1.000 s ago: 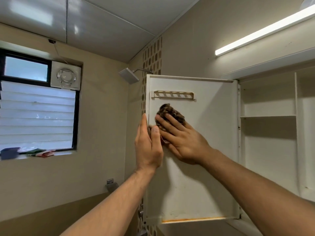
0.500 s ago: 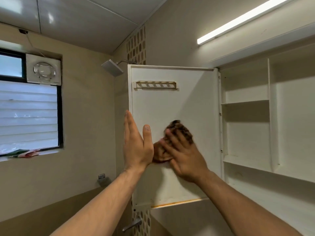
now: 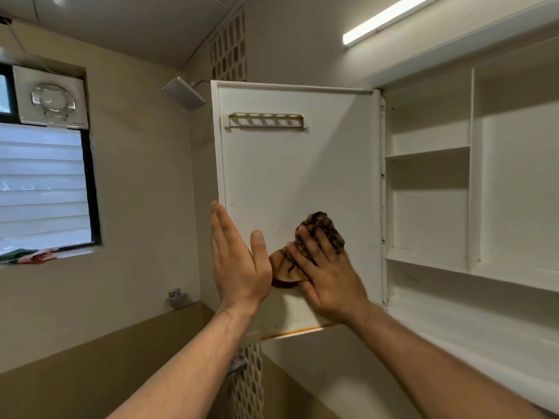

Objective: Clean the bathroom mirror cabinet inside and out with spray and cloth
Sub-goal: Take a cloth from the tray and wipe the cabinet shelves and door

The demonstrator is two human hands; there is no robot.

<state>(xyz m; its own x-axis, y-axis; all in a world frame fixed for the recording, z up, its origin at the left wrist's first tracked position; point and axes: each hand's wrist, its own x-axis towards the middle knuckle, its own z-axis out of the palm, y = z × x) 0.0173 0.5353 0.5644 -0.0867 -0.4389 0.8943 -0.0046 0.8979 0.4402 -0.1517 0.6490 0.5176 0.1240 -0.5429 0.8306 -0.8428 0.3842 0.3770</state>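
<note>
The white cabinet door [image 3: 290,164] stands swung open to the left, its inner face toward me, with a slotted holder [image 3: 266,120] near its top. A brown patterned cloth [image 3: 320,228] lies bunched against the lower part of that face. My right hand [image 3: 326,270] presses the cloth flat onto the door with spread fingers. My left hand [image 3: 239,261] braces the door's free left edge, fingers straight and running behind it, thumb on the inner face. The open cabinet body [image 3: 472,189] with white shelves is to the right. No spray bottle is in view.
A shower head [image 3: 184,93] juts out just left of the door's top corner. A louvred window [image 3: 42,182] with an exhaust fan [image 3: 53,99] above it fills the left wall. A tube light [image 3: 390,19] runs above the cabinet. A tap [image 3: 239,364] sits below the door.
My right hand has wiped the cloth down and to the right across the inner face, from below the slotted holder to the lower part. My left hand stays on the door's edge.
</note>
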